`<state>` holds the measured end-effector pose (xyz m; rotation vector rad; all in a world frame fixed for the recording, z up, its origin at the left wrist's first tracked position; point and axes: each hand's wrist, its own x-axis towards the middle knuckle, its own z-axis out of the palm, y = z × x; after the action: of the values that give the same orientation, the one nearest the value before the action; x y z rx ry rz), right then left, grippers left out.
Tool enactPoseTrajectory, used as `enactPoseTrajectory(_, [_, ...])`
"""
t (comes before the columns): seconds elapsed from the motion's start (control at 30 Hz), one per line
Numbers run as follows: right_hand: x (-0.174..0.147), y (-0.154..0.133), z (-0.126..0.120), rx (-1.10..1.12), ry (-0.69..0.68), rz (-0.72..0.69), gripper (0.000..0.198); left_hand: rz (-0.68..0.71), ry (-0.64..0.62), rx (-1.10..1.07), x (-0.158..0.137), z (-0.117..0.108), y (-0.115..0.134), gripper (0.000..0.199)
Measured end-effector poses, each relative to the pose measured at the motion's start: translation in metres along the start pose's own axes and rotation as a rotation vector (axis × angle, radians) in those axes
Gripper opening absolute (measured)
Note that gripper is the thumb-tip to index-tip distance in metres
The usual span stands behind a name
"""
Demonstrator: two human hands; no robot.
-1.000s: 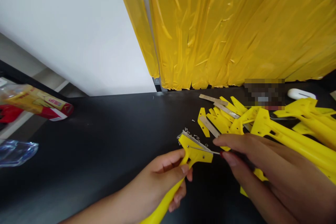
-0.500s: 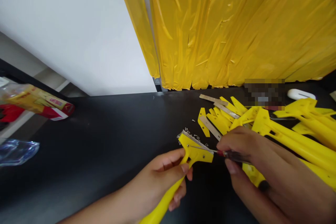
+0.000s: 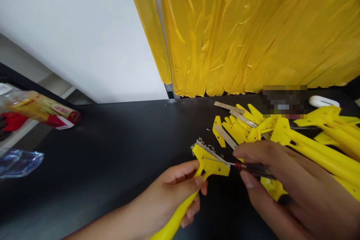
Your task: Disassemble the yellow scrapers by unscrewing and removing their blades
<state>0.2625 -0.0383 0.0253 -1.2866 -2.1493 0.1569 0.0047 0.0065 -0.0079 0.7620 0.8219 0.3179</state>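
Seemingly partway | left hand (image 3: pixel 174 185) curled round scraper (image 3: pixel 212 164), screws (image 3: pixel 219 169) in | right hand (image 3: pixel 298 183) pinching driver (image 3: pixel 239 166) at 10-o'clock screw (image 3: pixel 202 157) | blades (image 3: pixel 227 137) unfitted, 1 o'clock from scraper

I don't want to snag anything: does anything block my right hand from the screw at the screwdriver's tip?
Nothing visible blocks it. The screwdriver runs from your right hand across the yellow scraper, its tip appearing to meet the screw. Loose screws and rings lie past the scraper's edge, off that line.

A screwdriver (image 3: pixel 240 166) crosses the tilted yellow scraper (image 3: pixel 209 167).
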Motion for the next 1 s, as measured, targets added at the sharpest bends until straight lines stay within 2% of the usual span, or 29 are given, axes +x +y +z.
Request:
enactPoseTrajectory(0.17, [0.003,-0.002,0.000,0.019,0.014,-0.028,0.034,0.009,-0.002,0.024,-0.001,-0.001,-0.002,0.037])
enactPoseTrajectory(0.3, [0.005,-0.002,-0.001,0.041,-0.002,-0.061,0.027,0.002,-0.008,0.026,-0.001,-0.002,-0.002,0.037])
enactPoseTrajectory(0.4, [0.005,-0.002,-0.001,0.048,0.034,-0.061,0.031,-0.015,-0.015,0.030,-0.002,-0.002,-0.002,0.036])
enactPoseTrajectory(0.53, [0.009,-0.002,0.000,0.044,0.012,-0.063,0.023,-0.022,0.004,0.041,-0.002,-0.002,-0.002,0.037])
enactPoseTrajectory(0.7, [0.011,-0.003,0.003,0.073,0.068,-0.097,0.029,-0.022,-0.007,0.026,-0.002,-0.003,-0.004,0.035])
enactPoseTrajectory(0.87, [0.010,-0.005,0.001,0.065,0.049,-0.038,0.032,0.006,-0.031,0.012,-0.001,-0.002,-0.005,0.034])
enactPoseTrajectory(1.0, [0.008,-0.007,0.001,0.101,0.035,-0.015,0.028,0.011,-0.041,0.003,-0.002,-0.003,-0.004,0.033])
